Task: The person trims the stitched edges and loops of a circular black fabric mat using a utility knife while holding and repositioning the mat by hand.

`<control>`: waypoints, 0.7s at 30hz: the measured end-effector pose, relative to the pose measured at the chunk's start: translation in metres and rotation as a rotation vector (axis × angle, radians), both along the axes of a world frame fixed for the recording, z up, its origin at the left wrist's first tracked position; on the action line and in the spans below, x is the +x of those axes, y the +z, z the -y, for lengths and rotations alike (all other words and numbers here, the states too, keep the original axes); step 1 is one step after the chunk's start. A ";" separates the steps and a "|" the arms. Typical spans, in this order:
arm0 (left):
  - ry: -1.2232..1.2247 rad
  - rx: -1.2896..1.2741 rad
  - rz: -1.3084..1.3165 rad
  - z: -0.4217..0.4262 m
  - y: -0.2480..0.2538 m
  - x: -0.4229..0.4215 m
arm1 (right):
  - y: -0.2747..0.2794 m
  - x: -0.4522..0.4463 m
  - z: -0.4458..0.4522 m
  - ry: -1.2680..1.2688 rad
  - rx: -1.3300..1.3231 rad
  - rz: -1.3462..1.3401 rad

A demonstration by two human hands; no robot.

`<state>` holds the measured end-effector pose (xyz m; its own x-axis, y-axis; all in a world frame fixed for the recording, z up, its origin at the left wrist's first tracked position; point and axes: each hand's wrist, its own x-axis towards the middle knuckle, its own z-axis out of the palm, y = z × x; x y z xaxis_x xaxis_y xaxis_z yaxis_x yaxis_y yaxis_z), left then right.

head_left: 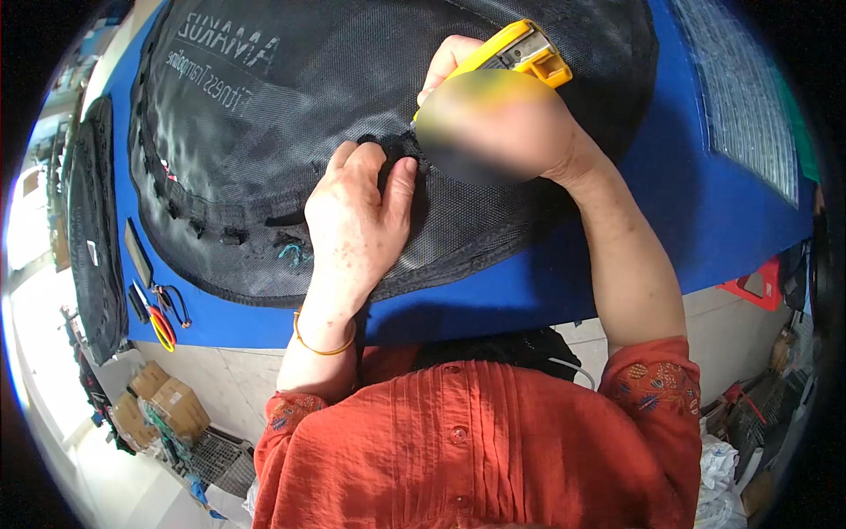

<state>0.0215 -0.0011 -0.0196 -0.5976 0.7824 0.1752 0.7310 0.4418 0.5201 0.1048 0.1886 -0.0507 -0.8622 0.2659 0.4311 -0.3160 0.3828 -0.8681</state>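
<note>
in front of the orange-red shirt point(467, 450) stands a blue desk point(740, 220), with pale tiled floor point(242, 379) and cardboard boxes point(181, 407) below. on it lies the black mesh point(352, 79), broad and rounded, its worn lettering mirrored, its edge strip ragged. the left hand point(357, 212) rests on the mesh; i cannot tell whether its grip pinches it. the right hand point(509, 128) has its grip clamped on a yellow cutter point(522, 53). a blur hides most of that hand; the mesh's far edge is cut off.
</note>
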 end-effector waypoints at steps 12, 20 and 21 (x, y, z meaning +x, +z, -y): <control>0.005 0.001 0.022 0.001 0.001 0.000 | 0.004 0.003 -0.003 0.059 0.011 0.032; 0.005 0.006 0.025 0.001 0.000 -0.001 | 0.004 0.003 -0.004 0.062 0.075 -0.036; 0.007 0.004 0.026 0.001 0.000 -0.001 | 0.007 0.004 -0.005 0.067 0.111 -0.030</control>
<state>0.0210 -0.0017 -0.0199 -0.6076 0.7774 0.1628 0.7139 0.4447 0.5408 0.1086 0.1937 -0.0437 -0.8627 0.1575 0.4805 -0.3691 0.4532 -0.8114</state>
